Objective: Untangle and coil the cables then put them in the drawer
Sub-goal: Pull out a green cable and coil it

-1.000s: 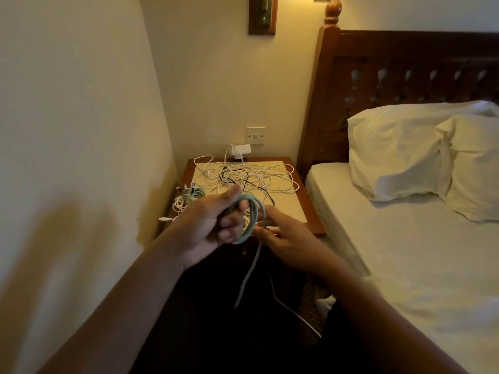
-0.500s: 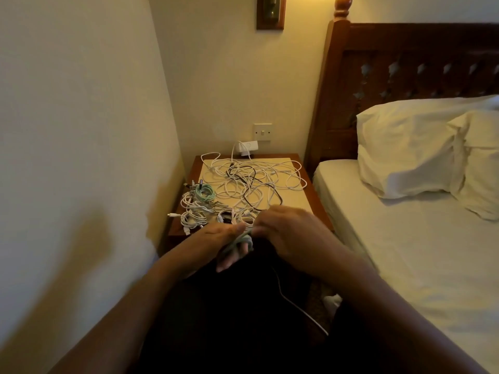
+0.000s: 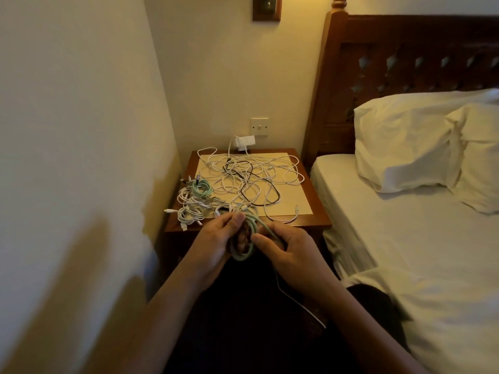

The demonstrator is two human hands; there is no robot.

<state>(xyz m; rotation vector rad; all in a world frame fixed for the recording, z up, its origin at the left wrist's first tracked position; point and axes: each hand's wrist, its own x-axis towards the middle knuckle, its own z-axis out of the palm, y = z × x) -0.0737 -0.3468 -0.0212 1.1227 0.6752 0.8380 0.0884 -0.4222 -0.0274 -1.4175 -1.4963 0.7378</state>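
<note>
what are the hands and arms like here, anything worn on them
Both the left hand and right hand are bare, with no gloves. The left forearm and right forearm are bare too: no sleeves, watch or bracelet in view. No rings can be made out in the dim light.

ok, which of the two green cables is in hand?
The green cable looped between left hand and right hand, in front of the nightstand. The other green coil lies on the nightstand's left side, beside white coils, untouched.
</note>
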